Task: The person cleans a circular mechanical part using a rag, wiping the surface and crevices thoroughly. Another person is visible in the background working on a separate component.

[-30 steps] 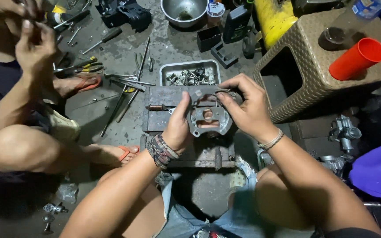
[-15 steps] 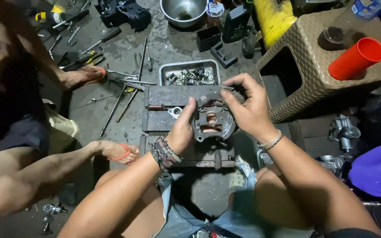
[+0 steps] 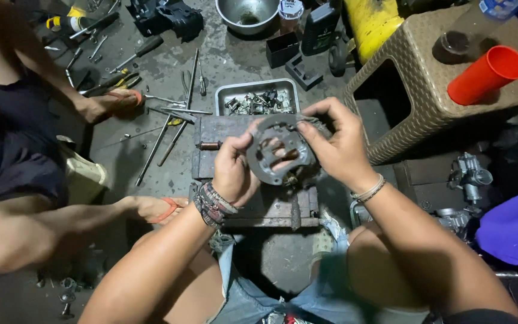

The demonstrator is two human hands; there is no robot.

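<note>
Right then, both the left hand [image 3: 232,171] and right hand [image 3: 331,144] gripped the stiff, weighty-looking metal plate [image 3: 280,153] by its rim, centre frame.

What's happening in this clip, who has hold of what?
The person's left hand and right hand together hold up a round grey metal plate with cut-out holes above a worn metal block. Behind sits a small steel tray of loose parts. A second person's hand reaches among tools on the concrete floor.
</note>
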